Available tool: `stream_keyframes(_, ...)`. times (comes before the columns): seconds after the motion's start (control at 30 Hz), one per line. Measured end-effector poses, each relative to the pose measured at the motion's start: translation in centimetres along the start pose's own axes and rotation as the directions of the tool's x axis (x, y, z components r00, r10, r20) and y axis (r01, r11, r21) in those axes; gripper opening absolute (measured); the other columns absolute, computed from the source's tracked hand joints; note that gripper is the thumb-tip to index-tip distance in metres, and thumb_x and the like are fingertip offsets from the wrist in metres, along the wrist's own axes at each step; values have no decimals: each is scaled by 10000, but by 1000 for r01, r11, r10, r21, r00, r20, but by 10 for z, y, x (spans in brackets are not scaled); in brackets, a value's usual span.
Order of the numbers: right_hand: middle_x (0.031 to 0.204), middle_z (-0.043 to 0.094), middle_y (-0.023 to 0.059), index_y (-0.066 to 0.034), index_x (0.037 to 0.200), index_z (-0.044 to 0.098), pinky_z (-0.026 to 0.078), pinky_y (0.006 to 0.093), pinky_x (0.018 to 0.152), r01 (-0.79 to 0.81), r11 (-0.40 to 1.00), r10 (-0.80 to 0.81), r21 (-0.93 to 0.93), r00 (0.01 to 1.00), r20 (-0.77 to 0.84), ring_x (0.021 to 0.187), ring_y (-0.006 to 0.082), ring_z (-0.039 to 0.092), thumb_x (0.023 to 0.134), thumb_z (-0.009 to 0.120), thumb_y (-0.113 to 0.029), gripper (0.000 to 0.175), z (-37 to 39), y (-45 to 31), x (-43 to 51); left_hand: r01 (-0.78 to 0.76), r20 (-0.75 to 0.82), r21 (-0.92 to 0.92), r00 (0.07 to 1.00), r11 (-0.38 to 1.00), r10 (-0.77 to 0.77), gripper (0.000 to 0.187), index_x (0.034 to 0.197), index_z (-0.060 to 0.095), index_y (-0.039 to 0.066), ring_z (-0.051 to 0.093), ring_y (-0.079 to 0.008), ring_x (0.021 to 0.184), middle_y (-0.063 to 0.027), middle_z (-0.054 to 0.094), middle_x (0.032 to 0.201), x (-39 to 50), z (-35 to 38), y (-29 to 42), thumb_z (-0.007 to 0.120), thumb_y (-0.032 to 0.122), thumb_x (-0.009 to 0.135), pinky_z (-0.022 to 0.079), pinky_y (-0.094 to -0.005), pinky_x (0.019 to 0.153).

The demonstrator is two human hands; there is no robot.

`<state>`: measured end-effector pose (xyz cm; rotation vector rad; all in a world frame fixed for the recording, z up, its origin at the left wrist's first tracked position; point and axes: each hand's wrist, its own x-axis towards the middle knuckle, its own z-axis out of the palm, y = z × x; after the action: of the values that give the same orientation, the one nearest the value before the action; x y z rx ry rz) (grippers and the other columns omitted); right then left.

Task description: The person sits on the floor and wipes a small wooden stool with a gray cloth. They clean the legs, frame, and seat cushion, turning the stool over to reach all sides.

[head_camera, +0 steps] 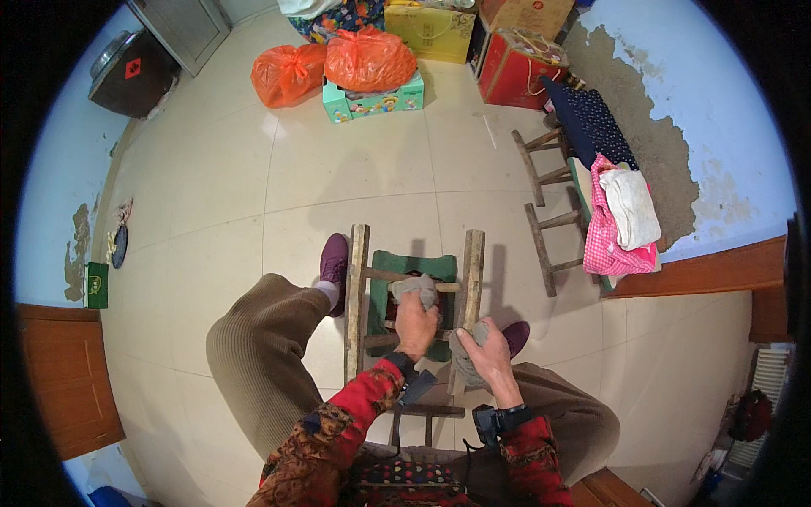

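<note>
A wooden stool (pixel 357 285) is overturned between my legs, its worn leg rails uppermost and its green seat (pixel 412 258) low against the floor. My left hand (pixel 418 329) grips a bunched grey cloth (pixel 415 288) at a crossbar between the rails. My right hand (pixel 493 361) holds another grey cloth (pixel 466 364) around the near part of the right-hand rail (pixel 471 279). Whether the two cloths are separate pieces cannot be told. My left hand partly hides the seat's underside.
More wooden stools (pixel 538 253) stand at the right, bearing a pink checked cloth (pixel 602 234) and folded white cloth (pixel 630 209). Orange plastic bags (pixel 370 60), a turquoise box (pixel 374 104) and a red gift box (pixel 519 70) sit ahead. A dark vat (pixel 130 76) stands far left.
</note>
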<state>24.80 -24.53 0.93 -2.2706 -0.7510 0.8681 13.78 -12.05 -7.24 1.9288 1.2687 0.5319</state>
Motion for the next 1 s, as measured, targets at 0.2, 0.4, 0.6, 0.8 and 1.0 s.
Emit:
stream_keyframes(0.2, 1080, 640, 319, 19, 1193, 547, 487, 491, 865, -14, 1000, 13, 4, 999, 43, 1041, 458, 621, 836, 681, -507, 649, 0, 5, 3, -94, 137, -174, 983, 980, 119, 429, 1174, 579, 46, 561, -413, 1052, -184, 557, 1118, 6, -25, 39, 691, 84, 762, 475, -465, 871)
stream_keyframes(0.4, 1019, 652, 308, 24, 1155, 554, 486, 502, 836, 83, 996, -82, 29, 996, -24, 1001, 471, 621, 848, 682, -484, 607, 6, 11, 6, -227, 225, -183, 938, 957, 265, 435, 1168, 590, 53, 560, -411, 1057, -173, 562, 1124, 1, -45, 57, 682, 70, 743, 474, -460, 879)
stream_keyframes(0.6, 991, 663, 284, 13, 1136, 569, 492, 495, 813, 76, 997, -76, 34, 997, -7, 974, 460, 630, 868, 672, -475, 566, 2, 6, 2, -251, 162, -208, 944, 945, 286, 434, 1160, 552, 20, 574, -408, 1024, -192, 555, 1073, 20, -45, 55, 687, 62, 750, 474, -441, 873)
stream_keyframes(0.8, 978, 663, 269, -5, 1136, 572, 492, 497, 789, 90, 995, -87, 31, 993, -79, 950, 457, 634, 934, 603, -442, 482, 4, 0, -4, -358, 96, -109, 925, 927, 368, 460, 1215, 556, 41, 557, -409, 1055, -175, 554, 1132, 62, -19, 73, 659, 77, 768, 480, -476, 868)
stream_keyframes(1.0, 984, 663, 274, 29, 1070, 594, 489, 475, 797, 86, 994, -66, 62, 961, -270, 971, 460, 626, 984, 544, -420, 459, 16, -4, -13, -371, 331, -132, 857, 919, 394, 473, 1201, 557, 62, 551, -410, 1084, -167, 549, 1141, 4, -58, 60, 688, 49, 746, 479, -467, 884)
